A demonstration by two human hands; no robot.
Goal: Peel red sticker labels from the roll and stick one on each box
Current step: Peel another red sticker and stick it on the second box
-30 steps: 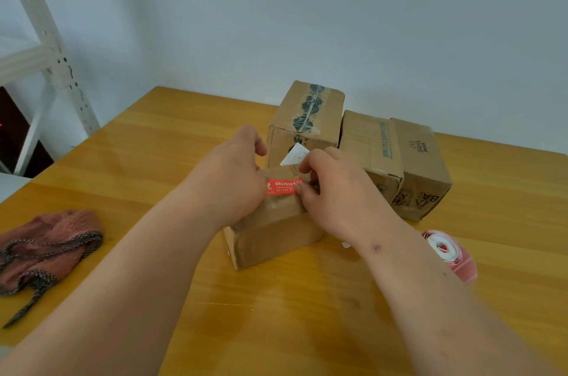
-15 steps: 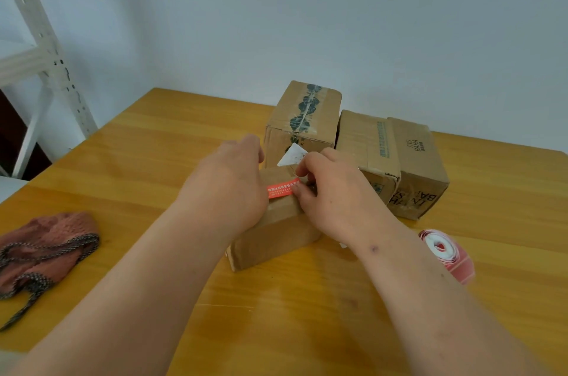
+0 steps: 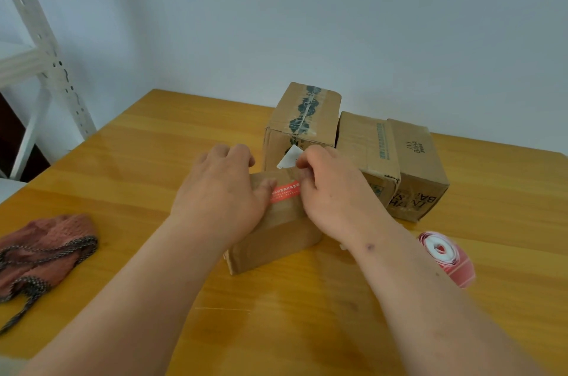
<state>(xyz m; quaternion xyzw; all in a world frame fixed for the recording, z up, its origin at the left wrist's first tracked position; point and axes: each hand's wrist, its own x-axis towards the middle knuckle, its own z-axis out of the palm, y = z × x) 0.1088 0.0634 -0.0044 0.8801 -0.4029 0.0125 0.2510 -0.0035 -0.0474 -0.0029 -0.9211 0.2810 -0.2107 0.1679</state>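
Note:
A small cardboard box lies in front of me on the wooden table. A red sticker label lies on its top. My left hand rests flat on the box, thumb at the label's left end. My right hand presses the label's right end and pinches a white backing scrap. Behind stand a taller box with dark printed tape and two more boxes side by side. The roll of red labels lies at the right.
A reddish knitted cloth with a dark cord lies at the table's left edge. A white metal shelf frame stands beyond the left corner. A pale wall runs close behind the boxes.
Both hands have shifted slightly on the box top and the label now sits tilted, its right end higher. The boxes and the roll have not moved.

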